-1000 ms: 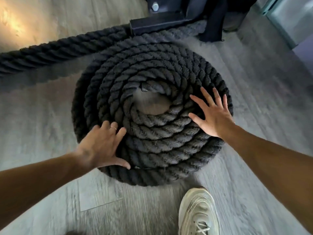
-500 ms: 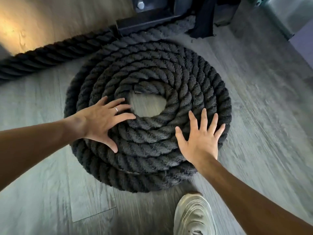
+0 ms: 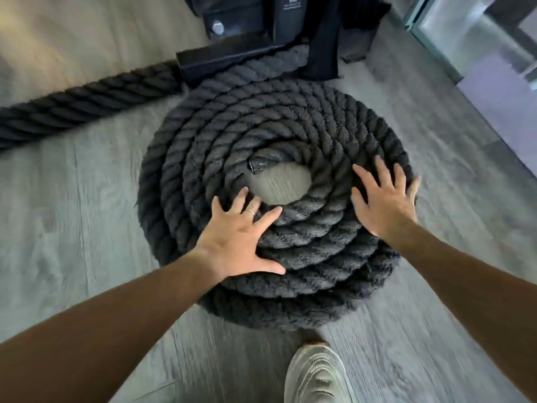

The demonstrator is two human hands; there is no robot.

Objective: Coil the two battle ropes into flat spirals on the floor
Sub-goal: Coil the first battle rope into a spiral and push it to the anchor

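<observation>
A thick black battle rope lies in a flat spiral coil (image 3: 290, 120) on the grey wood floor, with a small open hole at its centre and the capped rope end (image 3: 257, 165) at the hole's edge. My left hand (image 3: 238, 242) rests flat on the coil's near-left turns, fingers spread, a ring on one finger. My right hand (image 3: 383, 205) lies flat on the right side of the coil, fingers spread. A second stretch of black rope (image 3: 81, 103) runs straight from the rack base off to the left.
A black metal rack base (image 3: 232, 53) with a bolt stands just behind the coil. A glass door frame (image 3: 436, 33) is at the far right. My pale sneaker (image 3: 316, 373) stands on the floor just in front of the coil.
My left hand has slid along the coil toward its near side and my right hand has moved from the near edge up to the right side. The view shifted slightly.
</observation>
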